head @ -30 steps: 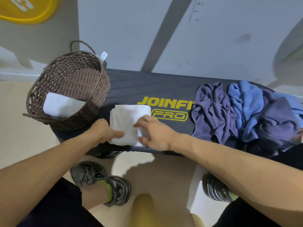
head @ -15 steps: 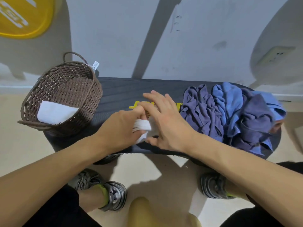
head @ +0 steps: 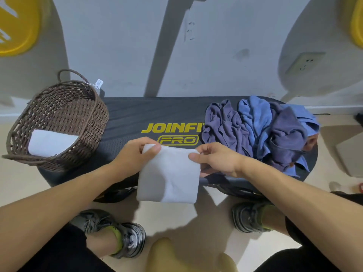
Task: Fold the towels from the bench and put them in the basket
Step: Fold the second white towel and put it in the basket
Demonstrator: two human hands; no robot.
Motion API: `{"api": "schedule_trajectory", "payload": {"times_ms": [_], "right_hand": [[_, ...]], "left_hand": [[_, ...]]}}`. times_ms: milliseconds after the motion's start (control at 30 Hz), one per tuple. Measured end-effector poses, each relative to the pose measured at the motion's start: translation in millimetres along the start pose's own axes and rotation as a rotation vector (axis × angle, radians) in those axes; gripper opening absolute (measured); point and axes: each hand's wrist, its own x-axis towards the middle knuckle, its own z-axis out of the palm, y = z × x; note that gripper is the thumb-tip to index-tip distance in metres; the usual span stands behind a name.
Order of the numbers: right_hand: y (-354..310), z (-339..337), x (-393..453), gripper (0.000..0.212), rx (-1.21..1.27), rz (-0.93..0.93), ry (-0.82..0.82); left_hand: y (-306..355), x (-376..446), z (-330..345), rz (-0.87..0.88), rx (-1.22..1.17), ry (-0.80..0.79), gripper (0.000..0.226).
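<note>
White terry hangs nearest the camera: the folded white towel (head: 168, 177) is lifted off the worktop (head: 157, 114) and droops over its front edge, held by its two upper corners. The left hand (head: 135, 154) pinches the left corner between thumb and curled fingers (head: 155, 148), and the right hand (head: 216, 160) pinches the right corner the same way, thumb on the near face. Holding both top corners lets the weight of the cloth pull the layers flat, which likely keeps the fold from slipping before the carry. Half a second ago the towel was a small wad pressed on the worktop under both hands; now it is raised and spread between them, and the yellow logo behind it is uncovered again. Further left, the woven basket (head: 94, 122) sits on the worktop's end, tipped toward the person, with one folded white towel (head: 51, 142) already inside, so the next drop looks short. Further right lies the heap of blue and purple towels (head: 265, 130), unfolded yet.
</note>
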Motion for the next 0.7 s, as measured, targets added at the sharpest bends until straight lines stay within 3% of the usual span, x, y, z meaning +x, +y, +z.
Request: {"api": "schedule_trajectory", "payload": {"times_ms": [67, 133, 200, 400, 467, 533, 600, 700], "right_hand": [[7.4, 6.1, 8.2, 0.013, 0.046, -0.026, 0.059], [15.1, 9.4, 15.0, 0.012, 0.091, -0.045, 0.121], [23.2, 9.8, 22.4, 0.007, 0.143, -0.051, 0.210], [43.0, 14.5, 35.1, 0.026, 0.575, -0.022, 0.407], [46.8, 13.0, 37.4, 0.031, 0.491, -0.058, 0.542], [46.5, 10.5, 37.9, 0.026, 0.215, -0.159, 0.651], [42.8, 13.7, 33.9, 0.023, -0.004, -0.312, 0.574], [47.6, 25.8, 29.4, 0.020, -0.399, -0.498, 0.340]], "left_hand": [[-12.8, 0.9, 1.9, -0.178, -0.246, -0.026, 0.016], [-21.2, 1.5, 3.4, -0.360, -0.473, -0.187, 0.031], [-28.4, 3.3, 5.6, -0.454, -0.510, -0.251, 0.036], [-38.8, 8.8, 25.8, -0.565, -0.544, -0.047, 0.023], [-41.1, 13.1, 28.5, -0.483, -0.378, 0.107, 0.032], [-39.2, 13.6, 26.2, -0.286, -0.014, 0.269, 0.029], [-31.7, 8.4, 25.5, -0.034, 0.161, 0.307, 0.020], [-27.8, -6.2, 32.8, 0.212, 0.216, 0.130, 0.018]]}}
